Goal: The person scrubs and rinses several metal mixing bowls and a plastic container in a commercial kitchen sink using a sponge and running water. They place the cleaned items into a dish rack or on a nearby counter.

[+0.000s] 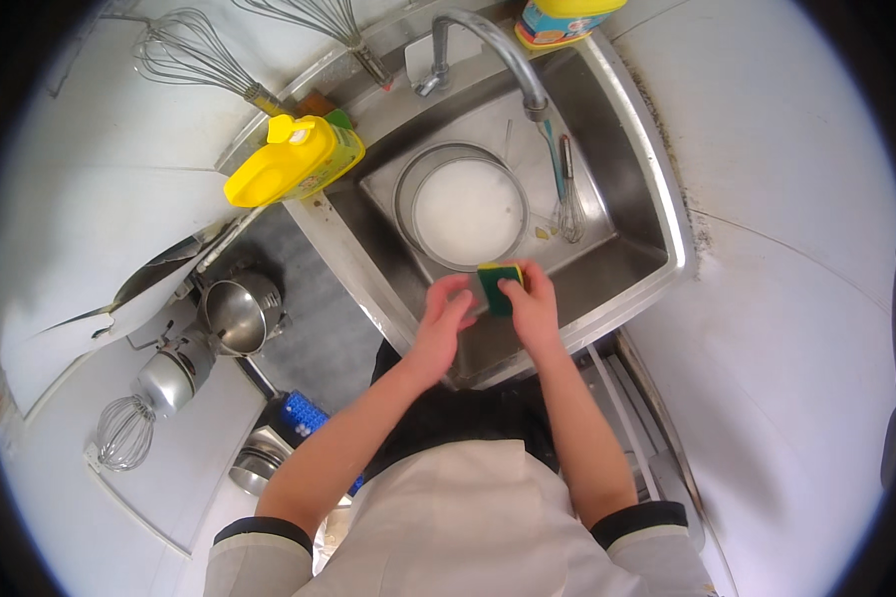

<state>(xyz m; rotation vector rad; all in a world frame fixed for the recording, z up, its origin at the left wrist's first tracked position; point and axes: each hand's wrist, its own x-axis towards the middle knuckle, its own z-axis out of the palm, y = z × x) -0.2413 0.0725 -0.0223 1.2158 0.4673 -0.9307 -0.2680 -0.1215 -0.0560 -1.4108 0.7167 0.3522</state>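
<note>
My right hand (534, 310) grips a scouring sponge (502, 291), its green abrasive side facing up and a yellow edge showing. In my left hand (442, 317) is a small translucent object (479, 295), blurred and partly covered by the fingers; its kind is unclear. The sponge meets or overlaps this object at its left edge. Both hands are over the near side of a stainless steel sink (635, 149). Just beyond them, a round metal pot (411, 179) stands in the basin, holding a round area of whitish, foamy-looking liquid (470, 211).
A small whisk (570, 213) and a teal-handled tool (553, 160) lie right of the pot, under the faucet (504, 52). A yellow detergent jug (295, 164) stands on the left rim; another yellow container (564, 22) is behind. Large whisks (194, 56) hang at the wall. A stand mixer (175, 373) is left.
</note>
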